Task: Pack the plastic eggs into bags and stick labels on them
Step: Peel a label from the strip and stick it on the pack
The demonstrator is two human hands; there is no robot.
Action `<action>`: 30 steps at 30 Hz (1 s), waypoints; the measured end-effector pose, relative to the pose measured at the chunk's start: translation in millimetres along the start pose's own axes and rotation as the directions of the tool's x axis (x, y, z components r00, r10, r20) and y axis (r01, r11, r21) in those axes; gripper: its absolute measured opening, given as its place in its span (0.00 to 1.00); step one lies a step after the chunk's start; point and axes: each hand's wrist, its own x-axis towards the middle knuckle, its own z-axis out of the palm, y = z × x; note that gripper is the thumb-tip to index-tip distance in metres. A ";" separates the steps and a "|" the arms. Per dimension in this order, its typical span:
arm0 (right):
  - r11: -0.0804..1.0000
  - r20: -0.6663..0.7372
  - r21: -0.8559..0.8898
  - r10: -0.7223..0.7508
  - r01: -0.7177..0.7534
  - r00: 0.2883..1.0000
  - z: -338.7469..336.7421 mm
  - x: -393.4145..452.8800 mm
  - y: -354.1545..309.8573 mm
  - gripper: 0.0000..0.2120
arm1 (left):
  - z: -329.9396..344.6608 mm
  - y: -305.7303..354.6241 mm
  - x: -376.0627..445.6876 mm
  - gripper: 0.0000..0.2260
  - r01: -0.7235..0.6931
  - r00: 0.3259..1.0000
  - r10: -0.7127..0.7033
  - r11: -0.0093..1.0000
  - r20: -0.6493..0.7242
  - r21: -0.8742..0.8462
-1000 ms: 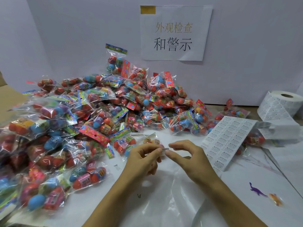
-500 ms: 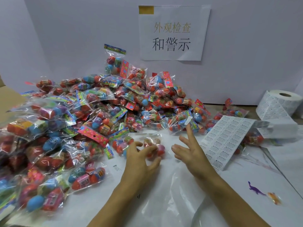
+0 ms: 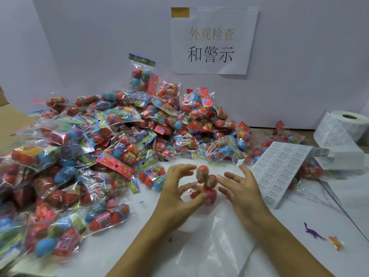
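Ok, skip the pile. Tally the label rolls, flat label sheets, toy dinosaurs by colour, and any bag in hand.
label roll: 1
flat label sheet: 1
purple dinosaur: 1
orange dinosaur: 1
bag of eggs, held by the left hand: 1
Total: 5
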 end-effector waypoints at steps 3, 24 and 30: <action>0.999 0.014 0.013 -0.040 0.040 0.999 0.7 -0.6 0.1 0.41 | -2.1 1.4 3.5 0.33 0.187 0.978 -0.203 0.948 -0.038 -0.258; 0.986 0.169 -0.033 -0.159 0.166 0.973 13.1 -19.9 -11.6 0.41 | -4.9 -1.4 8.2 0.06 0.268 0.951 -0.307 0.880 -0.041 -0.392; 0.987 0.068 0.116 -0.121 0.112 0.990 8.2 -11.7 -10.0 0.44 | -2.3 -2.0 4.9 0.29 0.379 0.923 -0.367 0.818 0.115 -0.433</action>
